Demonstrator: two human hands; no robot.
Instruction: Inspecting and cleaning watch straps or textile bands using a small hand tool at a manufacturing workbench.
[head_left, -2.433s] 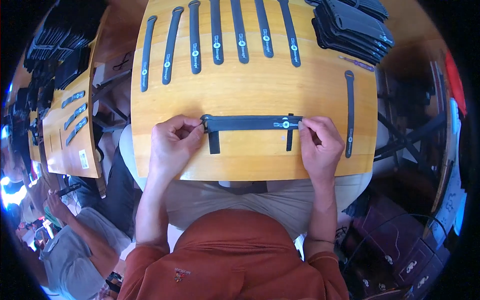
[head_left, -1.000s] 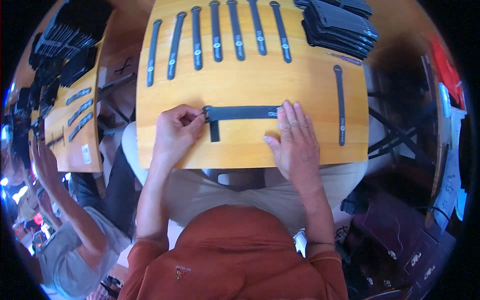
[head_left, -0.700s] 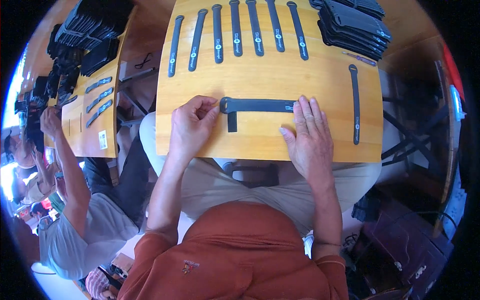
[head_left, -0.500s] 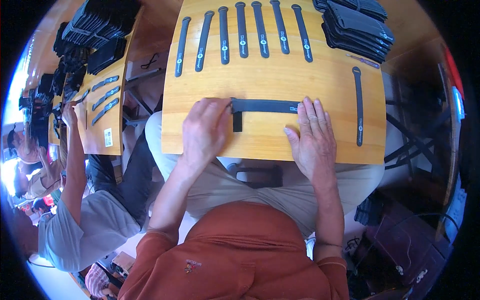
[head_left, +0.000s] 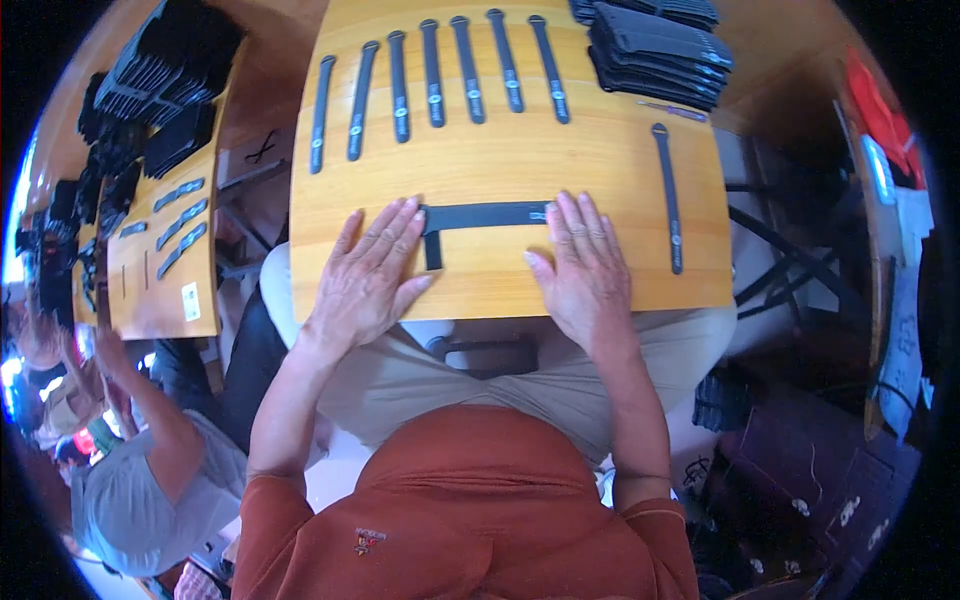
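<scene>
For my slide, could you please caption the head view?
Both hands, left and right, press flat on a black strap on a wooden board.

Black strap on a honey-yellow wooden board.

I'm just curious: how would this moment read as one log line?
left hand: flat on black strap | right hand: flat on strap's other end | board: row of straps

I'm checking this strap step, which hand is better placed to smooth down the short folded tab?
Probably the left hand: its fingertips lie beside the short tab of the black strap, while the right hand covers the far end.
</scene>
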